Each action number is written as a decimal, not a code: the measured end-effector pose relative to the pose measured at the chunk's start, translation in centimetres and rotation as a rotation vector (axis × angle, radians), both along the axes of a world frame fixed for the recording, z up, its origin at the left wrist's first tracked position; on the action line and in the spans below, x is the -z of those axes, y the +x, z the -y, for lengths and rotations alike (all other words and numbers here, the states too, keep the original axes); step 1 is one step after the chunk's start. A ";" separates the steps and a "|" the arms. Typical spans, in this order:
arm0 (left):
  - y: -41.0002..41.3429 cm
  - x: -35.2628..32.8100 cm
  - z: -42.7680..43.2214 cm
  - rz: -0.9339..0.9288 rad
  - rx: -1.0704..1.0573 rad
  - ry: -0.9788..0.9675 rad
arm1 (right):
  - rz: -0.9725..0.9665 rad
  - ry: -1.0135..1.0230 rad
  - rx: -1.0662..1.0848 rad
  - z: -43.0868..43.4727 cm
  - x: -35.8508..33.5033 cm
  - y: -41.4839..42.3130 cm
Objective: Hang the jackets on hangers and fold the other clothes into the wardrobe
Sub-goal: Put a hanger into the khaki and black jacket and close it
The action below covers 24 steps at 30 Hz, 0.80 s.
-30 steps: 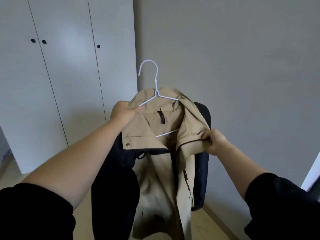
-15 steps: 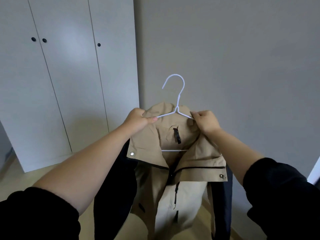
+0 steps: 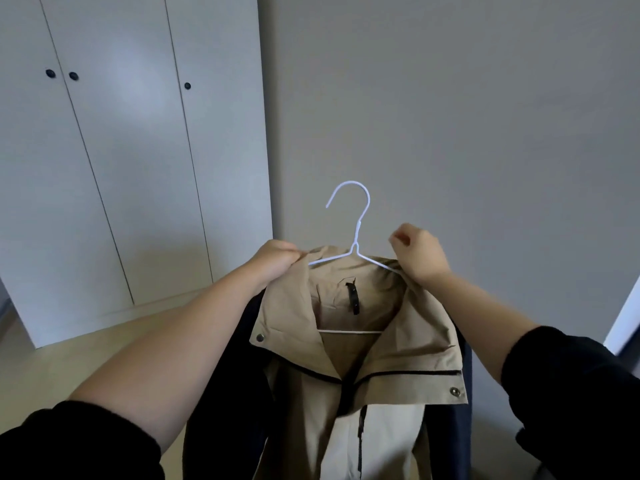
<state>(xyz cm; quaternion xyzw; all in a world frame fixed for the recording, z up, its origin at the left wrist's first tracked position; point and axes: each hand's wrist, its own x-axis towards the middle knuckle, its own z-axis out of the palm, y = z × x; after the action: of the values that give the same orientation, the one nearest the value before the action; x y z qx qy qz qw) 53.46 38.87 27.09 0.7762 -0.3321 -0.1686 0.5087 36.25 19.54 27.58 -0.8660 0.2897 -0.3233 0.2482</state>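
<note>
As I look through the head camera, both hands are raised in front of the person, and a beige jacket (image 3: 415, 341) with dark blue sleeves hangs between them in the air. A white wire hanger (image 3: 357, 230) sits inside its collar, the hook standing upright above the fabric and the lower bar visible across the open neck.

The left hand (image 3: 277, 259) grips the left end of the collar together with the left arm of the hanger, its fingers curled tight around the cloth. The right hand (image 3: 420, 256) is at the right arm of the hanger, its heel touching the collar edge. Its fingers are curled, but this hand is blurred, so I cannot tell if it pinches anything.

The jacket front is open at the top, with a black loop (image 3: 353, 299) inside the neck and a metal snap on each collar flap. To the left stands a white wardrobe (image 3: 121, 168) with closed doors and round dark knobs. Behind the jacket is a plain grey wall (image 3: 450, 116), and a light floor (image 3: 52, 368) lies below the wardrobe.
</note>
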 end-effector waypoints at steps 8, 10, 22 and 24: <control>0.1 0.0 -0.3 0.196 0.014 0.157 | -0.242 -0.208 -0.124 -2.8 1.0 0.4; 0.8 -0.3 -0.9 0.457 -0.033 0.350 | -0.168 -0.235 -0.090 -3.4 1.3 0.4; -1.9 -1.6 0.3 0.763 0.047 0.229 | -0.075 -0.393 -0.055 -4.1 -0.5 0.3; -1.9 -1.3 0.6 0.737 0.010 0.155 | -0.081 -0.364 -0.077 -3.5 -0.2 0.5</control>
<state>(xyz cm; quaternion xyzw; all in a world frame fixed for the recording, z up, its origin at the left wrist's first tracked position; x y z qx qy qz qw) 51.55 38.29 28.35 0.8193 -0.4831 0.0949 0.2940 36.72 23.03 27.77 -0.9193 0.2030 -0.3254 0.0878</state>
